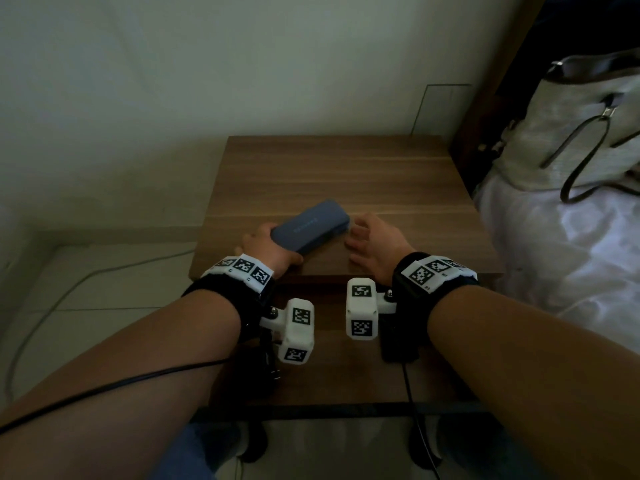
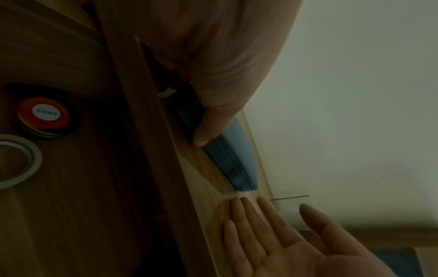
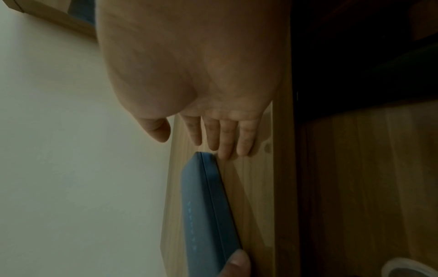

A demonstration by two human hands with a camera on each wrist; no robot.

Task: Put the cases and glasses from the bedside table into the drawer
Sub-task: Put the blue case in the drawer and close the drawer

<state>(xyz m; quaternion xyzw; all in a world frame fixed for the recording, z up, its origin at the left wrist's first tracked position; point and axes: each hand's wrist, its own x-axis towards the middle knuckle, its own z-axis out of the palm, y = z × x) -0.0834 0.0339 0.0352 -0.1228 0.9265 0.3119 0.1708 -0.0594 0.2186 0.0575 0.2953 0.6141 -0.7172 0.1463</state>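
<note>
A long blue-grey glasses case lies at a slant near the front edge of the wooden bedside table. My left hand grips its near end, the thumb along its side; the case runs away from that hand in the left wrist view. My right hand hovers with straight, spread fingers just right of the case's far end, holding nothing. In the right wrist view its fingertips are close to the corner of the case. The drawer below the tabletop stands pulled out; my arms hide most of it.
Inside the drawer the left wrist view shows a red-lidded jar and a roll of tape. A bed with white sheets and a pale handbag lies on the right. A wall stands behind, and a cable crosses the floor at left.
</note>
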